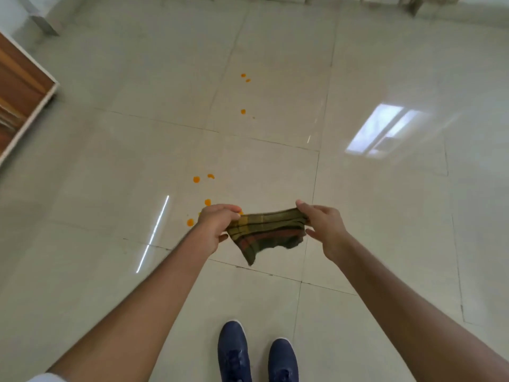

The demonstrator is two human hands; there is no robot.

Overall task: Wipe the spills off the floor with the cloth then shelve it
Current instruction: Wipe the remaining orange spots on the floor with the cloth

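A green checked cloth [265, 230] with red and yellow stripes hangs stretched between both hands above the floor. My left hand [217, 228] pinches its left top corner, and my right hand [323, 226] pinches the right top corner. Orange spill drops lie on the pale glossy tiles: a near group [202, 179] just beyond my left hand, with one drop [190, 222] beside my left wrist. A far group [243, 93] sits farther ahead. Part of the near spill is hidden behind my left hand and the cloth.
A wooden shelf unit with a white edge [26, 86] stands at the left. My two blue shoes [257, 354] stand on the tiles at the bottom. Pale furniture legs [45, 24] show at the top left, and more furniture [413, 4] lines the far edge.
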